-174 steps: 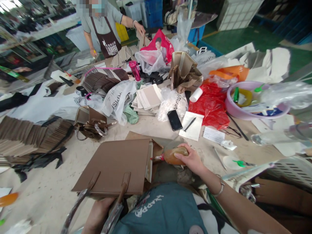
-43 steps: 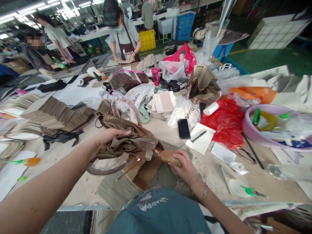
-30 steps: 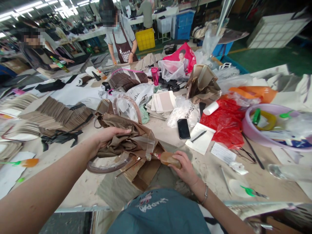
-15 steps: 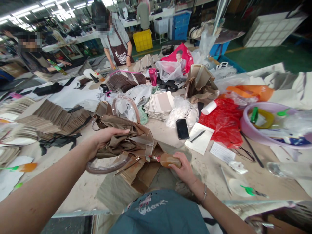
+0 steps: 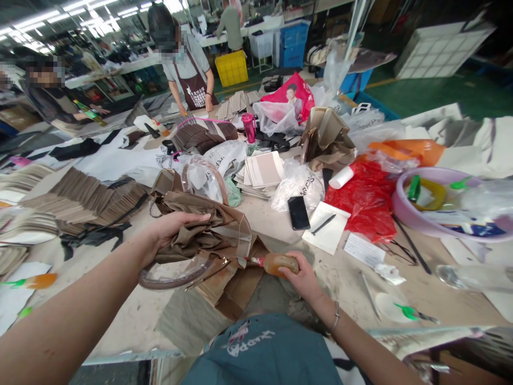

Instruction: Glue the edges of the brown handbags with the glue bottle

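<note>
A brown handbag [image 5: 236,227] with crumpled olive-brown lining lies on its side in front of me, its flaps spread toward my body. My left hand [image 5: 173,229] is closed on the lining at the bag's left side, with some fingers hidden by the cloth. One curved handle [image 5: 172,280] in clear wrapping loops below that hand, and another handle [image 5: 214,176] stands up behind the bag. Closed around an amber glue bottle [image 5: 276,262] is my right hand [image 5: 303,275]. The bottle lies nearly level, its reddish tip pointing left at the bag's edge.
Stacked brown panels [image 5: 96,192] lie to the left. Beyond the bag are a phone [image 5: 298,213], a notepad [image 5: 326,230] and a red plastic bag [image 5: 366,198]. A lilac basin [image 5: 396,200] stands at right. One co-worker [image 5: 192,80] stands across the table, another [image 5: 44,99] at far left.
The whole view has shifted slightly. Both hands keep their holds, and the bottle tip stays by the bag's edge. At far left, the co-worker's arm has moved.
</note>
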A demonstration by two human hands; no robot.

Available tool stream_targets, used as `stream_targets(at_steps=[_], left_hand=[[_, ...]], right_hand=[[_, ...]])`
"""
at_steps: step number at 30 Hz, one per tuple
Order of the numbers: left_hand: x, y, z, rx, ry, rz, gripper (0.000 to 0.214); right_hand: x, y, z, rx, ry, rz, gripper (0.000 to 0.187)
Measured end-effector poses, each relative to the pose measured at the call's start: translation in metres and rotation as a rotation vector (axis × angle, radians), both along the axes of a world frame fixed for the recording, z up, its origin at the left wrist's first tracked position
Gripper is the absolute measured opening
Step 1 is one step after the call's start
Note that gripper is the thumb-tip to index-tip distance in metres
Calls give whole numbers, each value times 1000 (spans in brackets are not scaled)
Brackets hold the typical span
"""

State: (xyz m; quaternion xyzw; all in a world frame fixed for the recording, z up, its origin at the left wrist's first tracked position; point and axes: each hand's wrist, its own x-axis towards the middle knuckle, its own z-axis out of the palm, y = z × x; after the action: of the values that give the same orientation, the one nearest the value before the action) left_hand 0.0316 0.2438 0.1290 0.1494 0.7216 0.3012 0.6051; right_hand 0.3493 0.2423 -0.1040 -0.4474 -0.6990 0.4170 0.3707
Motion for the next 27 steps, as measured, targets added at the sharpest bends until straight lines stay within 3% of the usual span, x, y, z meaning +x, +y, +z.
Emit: stream_targets(at_steps=[4, 12, 19, 27], left_hand=[[1, 0, 0, -15, -23, -14, 26], [1, 3, -1, -13, 6, -27, 26], [1, 2, -1, 10, -9, -12, 27], [4, 0, 4, 37, 14, 18, 27]], right_hand=[[0, -2, -3, -54, 38, -70, 28], [-2, 20, -3, 50, 78, -110, 33], [3, -3, -6, -103, 29, -2, 28], [-2, 5, 3, -174, 99, -99, 34]])
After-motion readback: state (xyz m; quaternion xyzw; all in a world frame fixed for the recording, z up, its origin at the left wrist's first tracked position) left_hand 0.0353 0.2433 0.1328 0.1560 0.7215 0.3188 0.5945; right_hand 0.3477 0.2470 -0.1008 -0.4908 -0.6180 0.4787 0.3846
